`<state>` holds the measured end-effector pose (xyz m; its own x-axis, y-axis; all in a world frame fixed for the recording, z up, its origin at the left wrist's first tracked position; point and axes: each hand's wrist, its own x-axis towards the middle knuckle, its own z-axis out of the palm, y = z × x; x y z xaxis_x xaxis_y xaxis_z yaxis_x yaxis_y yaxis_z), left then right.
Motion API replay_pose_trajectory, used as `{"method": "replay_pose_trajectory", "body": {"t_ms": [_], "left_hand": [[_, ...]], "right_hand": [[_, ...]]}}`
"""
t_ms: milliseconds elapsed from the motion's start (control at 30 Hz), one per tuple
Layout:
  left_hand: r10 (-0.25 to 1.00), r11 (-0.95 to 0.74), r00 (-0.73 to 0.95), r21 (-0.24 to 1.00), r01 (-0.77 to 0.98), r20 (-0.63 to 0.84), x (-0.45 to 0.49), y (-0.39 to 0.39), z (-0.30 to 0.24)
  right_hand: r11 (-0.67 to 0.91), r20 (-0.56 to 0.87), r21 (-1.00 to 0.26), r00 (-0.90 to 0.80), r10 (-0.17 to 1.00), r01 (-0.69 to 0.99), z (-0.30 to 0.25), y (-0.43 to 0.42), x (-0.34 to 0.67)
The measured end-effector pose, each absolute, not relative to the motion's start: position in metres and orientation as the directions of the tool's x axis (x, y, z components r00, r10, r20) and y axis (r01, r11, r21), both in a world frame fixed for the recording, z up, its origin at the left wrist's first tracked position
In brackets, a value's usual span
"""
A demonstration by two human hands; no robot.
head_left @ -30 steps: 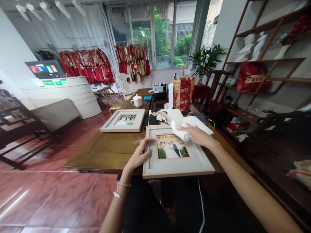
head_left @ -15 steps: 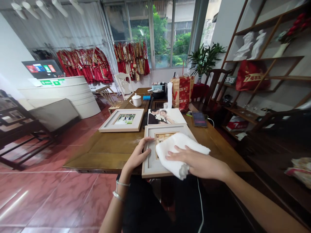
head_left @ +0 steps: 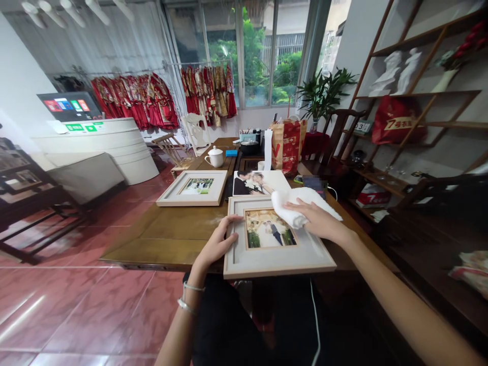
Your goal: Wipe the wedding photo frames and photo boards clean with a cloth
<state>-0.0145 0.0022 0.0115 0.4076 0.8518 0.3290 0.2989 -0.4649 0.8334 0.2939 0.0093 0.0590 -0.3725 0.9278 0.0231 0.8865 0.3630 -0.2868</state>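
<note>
A light wooden picture frame [head_left: 280, 270] lies flat before me at the table's near edge, its front side slightly overhanging. Inside its pale mat is a wedding photo [head_left: 263, 234]. My left hand [head_left: 218, 243] grips the frame's left side, fingertips resting on the inner mat. Under my right hand [head_left: 318, 219] a bunched white cloth [head_left: 285, 203] is pressed on the frame's upper right corner. The cloth covers that corner and hangs past the edge. My right fingers lie over the cloth, partly curled on it.
A second framed photo [head_left: 181, 202] and a large unframed print [head_left: 280, 180] lie farther back on the wooden table [head_left: 152, 234]. Behind them stand a white lidded mug [head_left: 215, 158] and a paper bag [head_left: 287, 147]. A phone [head_left: 310, 184] is at the right; a white cable [head_left: 315, 320] hangs below.
My right hand and the cloth have slid up and right across the frame, uncovering the photo. My left hand stays at the frame's left side.
</note>
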Motion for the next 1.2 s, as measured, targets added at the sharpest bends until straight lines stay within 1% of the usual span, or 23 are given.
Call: {"method": "replay_pose_trajectory", "body": {"t_ms": [67,100,200,267,367,500,600,700,833,933,1000,1067,1200], "left_hand": [[0.853,-0.464,0.407,0.832,0.304,0.327,-0.015,0.002,0.012],[0.853,-0.464,0.407,0.831,0.306,0.327,-0.014,0.002,0.012],[0.852,-0.466,0.409,0.832,0.301,0.329,-0.015,0.003,0.011],[0.853,-0.466,0.398,0.835,0.293,0.337,-0.015,0.003,0.011],[0.857,-0.468,0.377,0.837,0.284,0.352,-0.015,0.003,0.009],[0.852,-0.472,0.391,0.834,0.284,0.348,-0.015,0.002,0.011],[0.857,-0.463,0.392,0.834,0.301,0.334,-0.015,0.001,0.012],[0.857,-0.462,0.392,0.834,0.301,0.333,-0.014,0.001,0.013],[0.855,-0.464,0.395,0.835,0.295,0.335,-0.013,0.001,0.014],[0.855,-0.465,0.396,0.834,0.296,0.336,-0.013,0.001,0.014],[0.859,-0.463,0.387,0.832,0.306,0.335,-0.013,0.002,0.012],[0.871,-0.45,0.36,0.837,0.31,0.335,-0.013,0.004,0.009],[0.88,-0.43,0.331,0.868,0.249,0.342,-0.013,0.006,0.004]], "right_hand": [[0.323,0.048,-0.253,-0.321,0.946,0.912,0.056,0.017,0.28],[0.323,0.043,-0.237,-0.323,0.946,0.916,0.055,0.017,0.271],[0.418,-0.006,-0.227,-0.43,0.903,0.88,0.055,0.004,0.242],[0.513,-0.031,-0.278,-0.541,0.84,0.812,0.056,-0.013,0.227],[0.601,-0.056,-0.37,-0.663,0.747,0.708,0.061,-0.041,0.217],[0.612,-0.135,-0.444,-0.724,0.677,0.655,0.075,-0.068,0.23],[0.536,-0.21,-0.44,-0.662,0.719,0.721,0.084,-0.073,0.247],[0.444,-0.247,-0.355,-0.541,0.804,0.822,0.086,-0.061,0.257],[0.406,-0.167,-0.228,-0.447,0.879,0.885,0.078,-0.034,0.252],[0.374,-0.105,-0.186,-0.397,0.912,0.909,0.068,-0.024,0.232],[0.415,-0.084,-0.205,-0.438,0.895,0.886,0.063,-0.026,0.215],[0.493,-0.061,-0.25,-0.522,0.851,0.833,0.06,-0.035,0.2],[0.599,-0.037,-0.345,-0.648,0.761,0.723,0.06,-0.055,0.191]]}}
